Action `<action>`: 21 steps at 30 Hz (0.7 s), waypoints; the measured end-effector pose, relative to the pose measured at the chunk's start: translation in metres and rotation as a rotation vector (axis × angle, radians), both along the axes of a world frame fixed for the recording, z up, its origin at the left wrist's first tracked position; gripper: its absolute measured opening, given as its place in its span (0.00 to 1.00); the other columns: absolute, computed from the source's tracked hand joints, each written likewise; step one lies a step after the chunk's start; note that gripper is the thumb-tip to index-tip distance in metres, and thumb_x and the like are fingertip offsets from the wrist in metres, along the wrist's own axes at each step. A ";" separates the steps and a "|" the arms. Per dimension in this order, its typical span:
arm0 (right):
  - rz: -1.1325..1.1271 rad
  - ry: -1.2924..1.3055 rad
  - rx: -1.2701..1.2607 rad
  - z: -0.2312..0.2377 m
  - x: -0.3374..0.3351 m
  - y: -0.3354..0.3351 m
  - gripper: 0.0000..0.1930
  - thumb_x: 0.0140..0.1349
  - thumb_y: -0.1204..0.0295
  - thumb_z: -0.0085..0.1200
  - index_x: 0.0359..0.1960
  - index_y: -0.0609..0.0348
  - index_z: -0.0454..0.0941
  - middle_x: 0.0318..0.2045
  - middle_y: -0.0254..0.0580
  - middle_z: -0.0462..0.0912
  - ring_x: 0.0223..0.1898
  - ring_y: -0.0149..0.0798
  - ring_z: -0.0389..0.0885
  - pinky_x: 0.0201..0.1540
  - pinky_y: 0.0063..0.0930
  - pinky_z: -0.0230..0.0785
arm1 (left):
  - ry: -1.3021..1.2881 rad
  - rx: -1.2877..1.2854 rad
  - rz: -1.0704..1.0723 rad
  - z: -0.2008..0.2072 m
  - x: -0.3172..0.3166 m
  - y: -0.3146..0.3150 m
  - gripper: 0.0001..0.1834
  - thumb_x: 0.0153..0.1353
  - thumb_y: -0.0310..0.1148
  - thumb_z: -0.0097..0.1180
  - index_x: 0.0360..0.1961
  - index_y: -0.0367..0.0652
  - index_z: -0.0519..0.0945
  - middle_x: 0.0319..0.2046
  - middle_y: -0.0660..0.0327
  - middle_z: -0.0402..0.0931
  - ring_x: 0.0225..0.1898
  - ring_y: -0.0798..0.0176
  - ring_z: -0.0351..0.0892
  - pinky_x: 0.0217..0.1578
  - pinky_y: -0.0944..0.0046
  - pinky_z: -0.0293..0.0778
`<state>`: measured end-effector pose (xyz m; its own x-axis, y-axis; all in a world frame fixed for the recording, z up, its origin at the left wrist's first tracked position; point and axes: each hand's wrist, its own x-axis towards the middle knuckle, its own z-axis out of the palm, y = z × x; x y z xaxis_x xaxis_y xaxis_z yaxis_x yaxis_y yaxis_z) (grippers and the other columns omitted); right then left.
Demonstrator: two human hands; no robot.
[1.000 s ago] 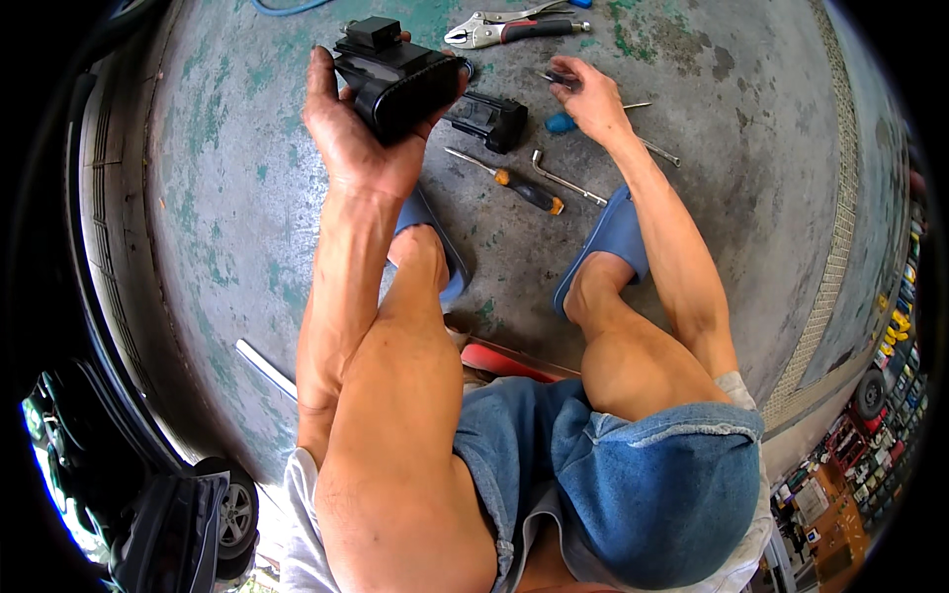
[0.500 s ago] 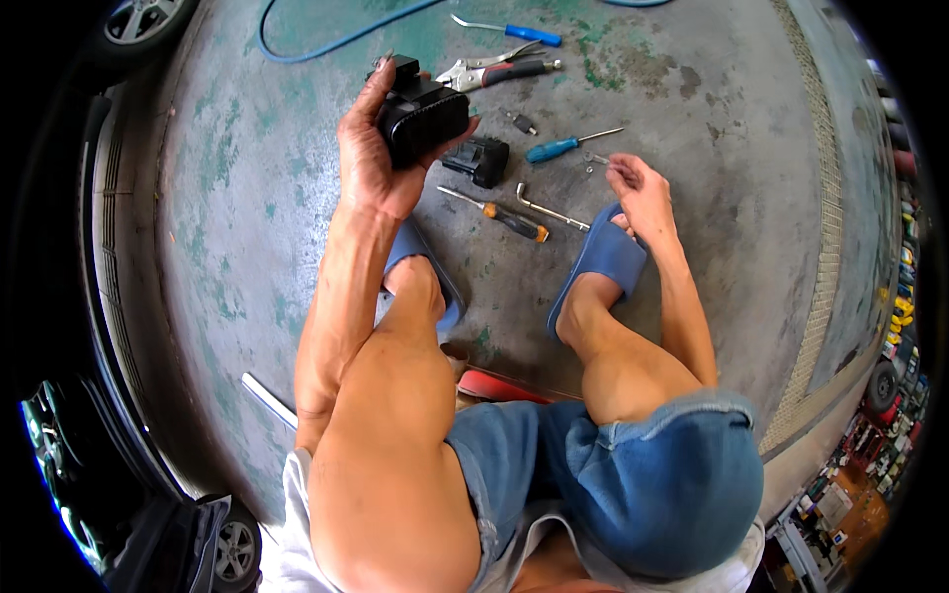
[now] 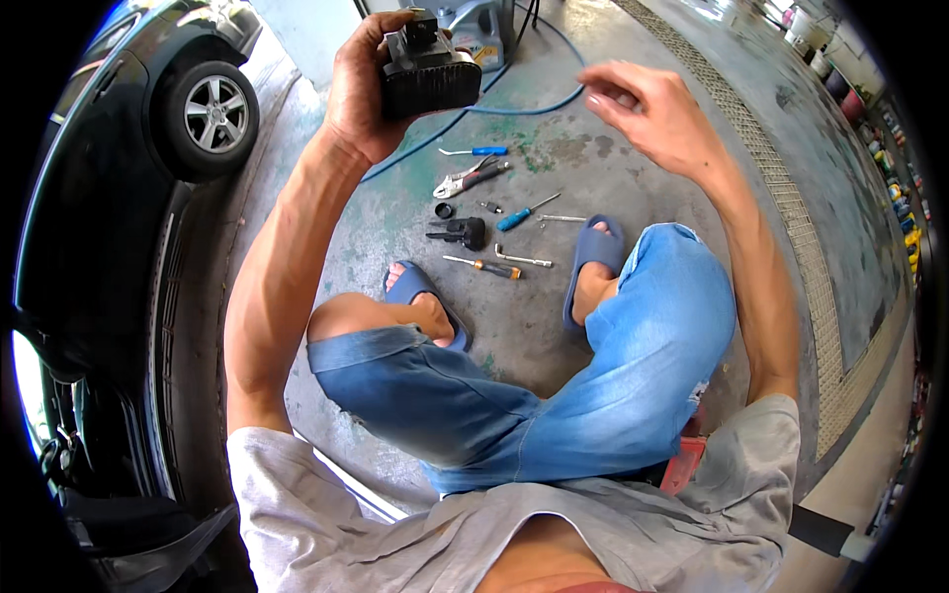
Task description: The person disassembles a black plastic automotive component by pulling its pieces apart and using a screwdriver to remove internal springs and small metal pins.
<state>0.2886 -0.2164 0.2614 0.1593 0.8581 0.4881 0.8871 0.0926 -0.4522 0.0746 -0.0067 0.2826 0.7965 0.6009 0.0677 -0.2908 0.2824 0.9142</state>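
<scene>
High in front of me, my left hand (image 3: 358, 94) grips a black block-shaped casing (image 3: 431, 87) with a stepped top. My right hand (image 3: 652, 114) is raised to the right of it, apart from it, its fingers loosely bent with a gap between them and nothing visible in them. Below on the floor lie a blue-handled hook tool (image 3: 486, 151), locking pliers (image 3: 473, 180), a black ring (image 3: 444, 211), a teal screwdriver (image 3: 527, 211), a thin wrench (image 3: 563, 217), a black plastic part (image 3: 461, 233), an orange-and-black screwdriver (image 3: 494, 268) and an L-shaped socket wrench (image 3: 522, 257).
A dark car (image 3: 109, 188) stands along the left. Beyond my left hand are a blue hose (image 3: 534, 111) and a grey jug (image 3: 476, 35). A drain grating (image 3: 781, 183) runs down the right side. My feet in blue slippers (image 3: 596, 259) flank the tools.
My view has tilted up, bringing in the car and jug. Both hands have risen; the right has left the spot beside the thin wrench. The casing stays in my left hand.
</scene>
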 end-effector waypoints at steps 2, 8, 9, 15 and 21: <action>0.031 -0.038 0.053 0.036 -0.017 -0.003 0.18 0.64 0.65 0.62 0.53 0.60 0.81 0.43 0.50 0.87 0.42 0.43 0.88 0.48 0.36 0.79 | -0.017 0.013 -0.041 0.012 0.002 -0.022 0.34 0.69 0.54 0.45 0.58 0.31 0.76 0.48 0.45 0.82 0.49 0.46 0.85 0.56 0.43 0.79; 0.414 0.202 0.041 0.074 -0.033 0.005 0.25 0.62 0.65 0.68 0.60 0.57 0.77 0.53 0.37 0.82 0.46 0.31 0.81 0.51 0.29 0.77 | 0.065 -0.067 -0.083 0.001 -0.009 -0.066 0.36 0.71 0.63 0.40 0.53 0.37 0.78 0.42 0.46 0.84 0.44 0.46 0.87 0.51 0.48 0.82; 0.418 0.198 0.043 0.074 -0.033 0.011 0.25 0.62 0.65 0.68 0.60 0.57 0.77 0.53 0.37 0.82 0.46 0.31 0.81 0.51 0.29 0.77 | 0.058 -0.100 -0.083 -0.003 -0.008 -0.062 0.36 0.71 0.64 0.40 0.55 0.39 0.77 0.43 0.46 0.84 0.44 0.46 0.87 0.50 0.49 0.82; 0.453 0.290 0.000 0.017 -0.017 0.067 0.27 0.59 0.61 0.69 0.56 0.61 0.79 0.47 0.49 0.86 0.43 0.39 0.86 0.47 0.33 0.79 | 0.025 -0.171 -0.064 -0.040 0.015 -0.053 0.30 0.76 0.56 0.36 0.63 0.43 0.70 0.51 0.52 0.81 0.47 0.51 0.86 0.51 0.51 0.84; 0.431 0.586 -0.080 -0.048 0.016 0.089 0.26 0.59 0.61 0.70 0.56 0.58 0.81 0.45 0.42 0.86 0.42 0.38 0.84 0.47 0.35 0.79 | 0.151 -0.245 -0.123 -0.077 0.038 -0.031 0.29 0.76 0.54 0.38 0.62 0.41 0.72 0.52 0.54 0.80 0.50 0.56 0.85 0.54 0.53 0.81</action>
